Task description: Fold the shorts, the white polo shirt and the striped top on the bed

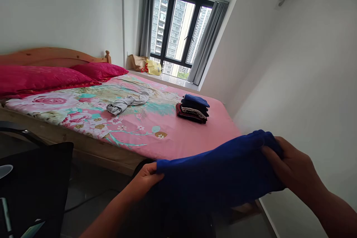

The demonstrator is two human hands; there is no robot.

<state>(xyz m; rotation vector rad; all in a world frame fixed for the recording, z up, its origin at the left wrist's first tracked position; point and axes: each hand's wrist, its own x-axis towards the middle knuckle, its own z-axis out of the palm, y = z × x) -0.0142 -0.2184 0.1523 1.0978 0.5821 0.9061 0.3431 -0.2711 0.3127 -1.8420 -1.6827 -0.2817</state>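
Note:
A dark blue piece of clothing is stretched sideways between my two hands, in front of the bed's near edge. My left hand pinches its left corner between thumb and fingers. At the other end, my right hand grips the bunched cloth, with the thumb on the near side. What kind of garment it is cannot be made out. Beyond it on the bed sits a stack of folded clothes, blue on top with black and patterned layers below. A crumpled grey garment lies farther left.
The bed has a pink floral sheet, a wooden headboard and red pillows. Paper and yellow bags stand on the windowsill. A black table is at lower left, with a cable near it. A white wall rises at right.

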